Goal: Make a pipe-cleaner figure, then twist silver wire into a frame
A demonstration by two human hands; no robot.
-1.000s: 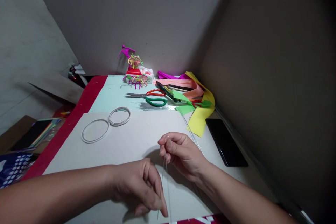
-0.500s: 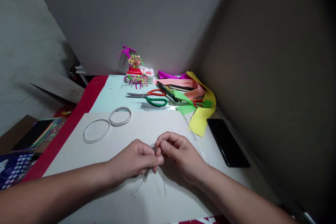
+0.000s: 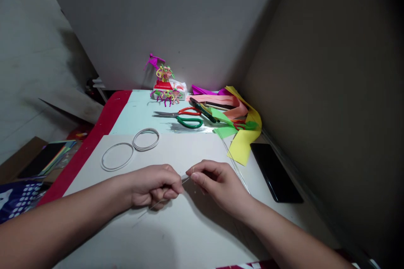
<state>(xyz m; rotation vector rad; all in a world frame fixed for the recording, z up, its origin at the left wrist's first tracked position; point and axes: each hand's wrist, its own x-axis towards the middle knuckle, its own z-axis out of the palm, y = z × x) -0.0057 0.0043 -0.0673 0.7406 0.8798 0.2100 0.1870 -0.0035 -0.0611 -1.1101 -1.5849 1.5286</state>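
Note:
My left hand [image 3: 154, 187] is closed around a thin silver wire [image 3: 185, 180], and one end of the wire sticks out below it towards the lower left. My right hand [image 3: 219, 187] pinches the other stretch of that wire between its thumb and fingertips, just beyond my left fist. The two hands nearly touch, with a short length of wire showing between them. Both rest above a white card sheet [image 3: 176, 151]. Two round wire loops [image 3: 117, 156] [image 3: 145, 139] lie on the card, farther up and to the left of my hands.
Red-handled scissors [image 3: 189, 111] and green-handled scissors [image 3: 189, 122] lie on a pale green surface [image 3: 135, 113] with red edging. Coloured paper strips [image 3: 243, 143] and a black phone [image 3: 276, 172] are to the right. A pipe-cleaner figure [image 3: 164, 84] stands at the back against the wall.
My hands have drawn slightly apart, with my left hand moving left and up. The wire now lies more level between them, and its loose ends no longer hang straight down.

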